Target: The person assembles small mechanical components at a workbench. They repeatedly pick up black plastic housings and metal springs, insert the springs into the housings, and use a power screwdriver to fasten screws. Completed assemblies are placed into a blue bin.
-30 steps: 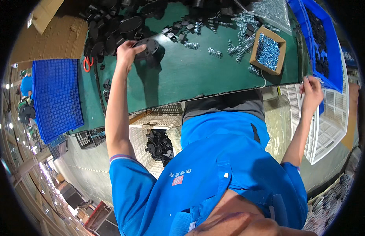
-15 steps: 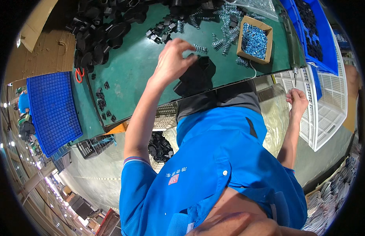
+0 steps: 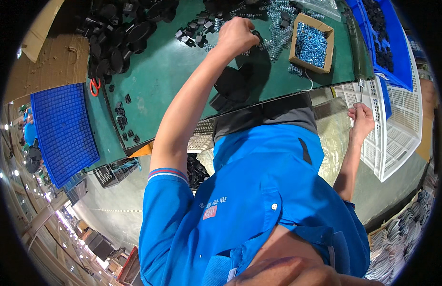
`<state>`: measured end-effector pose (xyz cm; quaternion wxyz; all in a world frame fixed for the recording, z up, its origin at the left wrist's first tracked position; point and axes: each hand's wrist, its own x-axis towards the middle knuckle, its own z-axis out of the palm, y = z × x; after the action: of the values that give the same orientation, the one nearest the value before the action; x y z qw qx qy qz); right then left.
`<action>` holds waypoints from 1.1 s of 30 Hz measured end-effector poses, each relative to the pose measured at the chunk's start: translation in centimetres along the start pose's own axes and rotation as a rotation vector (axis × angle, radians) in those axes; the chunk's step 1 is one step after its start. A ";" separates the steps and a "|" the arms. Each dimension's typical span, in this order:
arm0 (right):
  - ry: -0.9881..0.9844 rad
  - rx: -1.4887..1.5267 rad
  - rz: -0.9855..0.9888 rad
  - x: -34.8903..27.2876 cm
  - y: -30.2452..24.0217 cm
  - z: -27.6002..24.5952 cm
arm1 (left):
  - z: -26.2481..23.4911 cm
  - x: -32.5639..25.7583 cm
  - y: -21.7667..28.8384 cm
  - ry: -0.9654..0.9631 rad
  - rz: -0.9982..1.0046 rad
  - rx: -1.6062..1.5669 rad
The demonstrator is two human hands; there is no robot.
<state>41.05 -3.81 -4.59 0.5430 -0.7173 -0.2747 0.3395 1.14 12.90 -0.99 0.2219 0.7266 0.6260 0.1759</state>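
My left hand [image 3: 236, 36] reaches over the far part of the green table, its fingers curled together beside the metal coil springs [image 3: 279, 28] and small black clips with metal pieces [image 3: 195, 33]. A dark bit shows by its fingertips; what they hold is hidden. Below it, near the front table edge, lies a round black plastic part [image 3: 232, 85]. At the right, my right hand [image 3: 362, 119] pinches at the tip of the bit of a power screwdriver [image 3: 356, 52]. Anything small between those fingers cannot be made out.
An open cardboard box of bluish screws [image 3: 310, 45] stands right of the springs. Black plastic parts [image 3: 118, 43] pile up at the far left, near orange-handled scissors [image 3: 95, 87]. A blue bin [image 3: 397, 71] and white crates [image 3: 397, 138] stand right; a blue tray [image 3: 64, 136] left.
My left hand has moved away from me and to the right, toward the springs, and its fingers have drawn together. My right hand has come up against the screwdriver's bit. The black part lies differently.
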 end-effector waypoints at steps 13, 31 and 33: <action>0.043 0.046 0.000 0.5 0.9 -0.5 | -4.0 -9.5 1.7 -0.095 0.225 0.137; -0.012 0.249 -0.011 0.9 1.6 -0.8 | -6.1 -6.1 -12.2 0.379 -0.525 -0.139; -0.020 0.265 -0.006 1.1 1.8 -0.8 | -6.5 -7.0 -11.5 0.296 -0.476 -0.781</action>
<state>42.39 -3.94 -6.38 0.6314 -0.6350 -0.2350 0.3780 -12.93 8.04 -1.62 0.4207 0.3924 0.6870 0.4438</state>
